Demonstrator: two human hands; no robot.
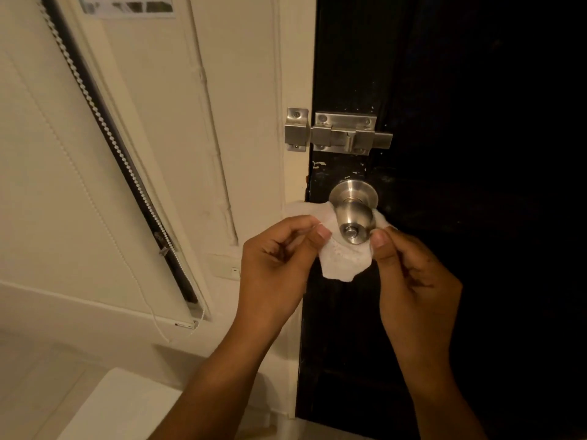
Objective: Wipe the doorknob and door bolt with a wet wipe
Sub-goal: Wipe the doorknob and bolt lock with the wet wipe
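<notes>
item: wet wipe (pixel 344 260), white, slung under the doorknob (pixel 353 214) on the dark door (pixel 444 217), one end in each of our hands. left hand (pixel 273 265) has its fingers (pixel 322 231) pinched on the wipe's left end; right hand (pixel 413 281) pinches the right end just beside the knob's face.

risks, as we judge them: the thin sheet could tear or slip from a pinch if we saw it back and forth too hard; pulling unevenly would slide it off the knob's neck; the keyhole face may get missed, since the wipe cradles only the underside.

position: the knob sits between our two sets of fingers, touching the wipe. door bolt (pixel 344 133), steel, is above the knob, well apart from both hands, not yet wiped by our reckoning.
</notes>
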